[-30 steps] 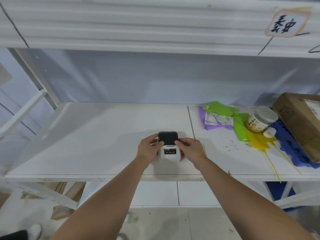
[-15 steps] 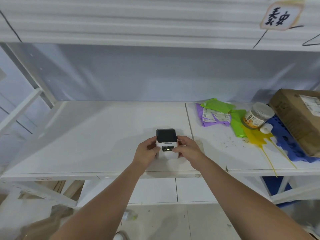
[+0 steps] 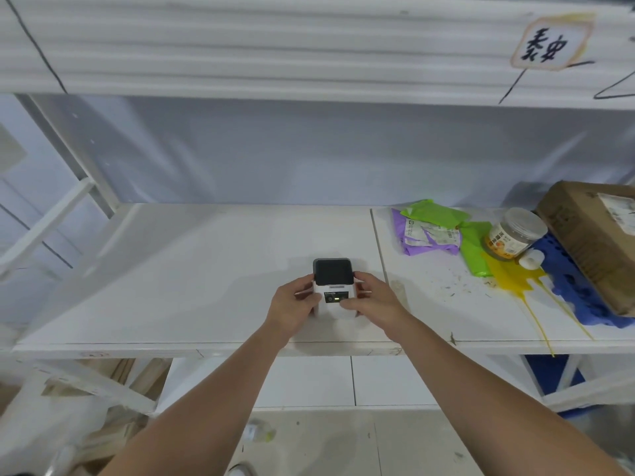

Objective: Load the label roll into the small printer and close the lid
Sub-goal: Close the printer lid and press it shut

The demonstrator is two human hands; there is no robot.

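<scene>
While both my forearms reach forward from the near edge, my left hand (image 3: 292, 305) cups the left side of the small printer (image 3: 335, 292) and my right hand (image 3: 372, 300) wraps its right side, the thumb laid across the front panel by a lit green light. Both hands are curled close around the printer, which stands upright on the white bench (image 3: 192, 269) between them, its dark lid (image 3: 332, 273) down flat on top. I cannot see the label roll. Beyond my right hand, well apart, lie green and purple bags (image 3: 434, 228), then a clear jar (image 3: 515, 235) tipped beside a yellow spill (image 3: 508, 276), a small white cap (image 3: 531, 260), a blue tray (image 3: 580, 290) and a cardboard box (image 3: 594, 235) at the far right.
</scene>
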